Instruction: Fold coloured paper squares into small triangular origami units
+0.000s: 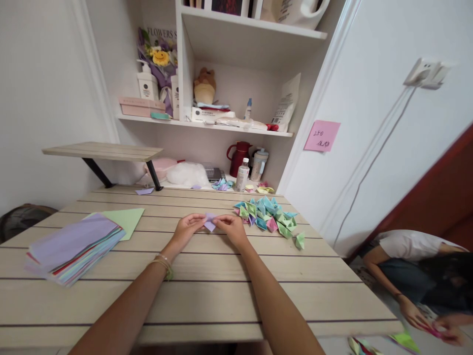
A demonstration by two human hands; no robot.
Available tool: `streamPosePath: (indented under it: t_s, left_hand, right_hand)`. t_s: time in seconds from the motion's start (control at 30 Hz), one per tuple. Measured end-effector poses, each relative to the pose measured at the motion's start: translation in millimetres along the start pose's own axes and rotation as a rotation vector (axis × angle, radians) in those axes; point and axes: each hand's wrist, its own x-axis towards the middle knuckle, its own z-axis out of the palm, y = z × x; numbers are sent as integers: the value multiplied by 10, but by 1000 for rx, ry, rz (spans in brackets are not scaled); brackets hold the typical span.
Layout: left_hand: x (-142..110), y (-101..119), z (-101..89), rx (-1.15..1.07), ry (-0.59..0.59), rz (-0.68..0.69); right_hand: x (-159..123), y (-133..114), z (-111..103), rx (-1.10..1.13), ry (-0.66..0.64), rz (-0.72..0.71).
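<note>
A small folded piece of purple paper (210,223) is held just above the slatted table, pinched from both sides. My left hand (187,228) grips its left edge with thumb and fingers, and a bracelet circles that wrist. On the opposite edge, my right hand (232,228) pinches the same paper. Close to the right hand lies a pile of folded paper boats (266,213) in blue, green, pink and purple. A stack of coloured paper sheets (76,244) rests on the left of the table, with a light green sheet (129,220) partly beneath it.
A small raised shelf (103,150) on black legs stands at the table's back left. Behind the table, a bottle (242,175) and a red jug (239,155) stand in the shelving. At lower right, another person (417,271) crouches on the floor, holding something pink.
</note>
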Motion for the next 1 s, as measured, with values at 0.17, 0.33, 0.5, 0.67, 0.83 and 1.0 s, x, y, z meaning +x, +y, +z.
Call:
streamPosePath:
  t_s: [0.17, 0.33, 0.5, 0.67, 0.83, 1.0]
  left_hand:
    - [-2, 3, -8, 117, 35, 43]
    - [24, -19, -37, 141, 17, 93]
    - [37, -48, -43, 111, 9, 107]
    - [24, -52, -24, 139, 8, 77]
    - [14, -12, -17, 153, 50, 136]
    - [-12, 42, -9, 222, 47, 156]
  right_hand:
    - [13, 1, -11, 75, -15, 26]
    - [17, -2, 5, 119, -22, 39]
    - [16, 34, 18, 167, -28, 45]
    - [4, 28, 40, 137, -28, 12]
    - [-32, -27, 68, 55, -58, 11]
    - [-59, -41, 73, -18, -108, -12]
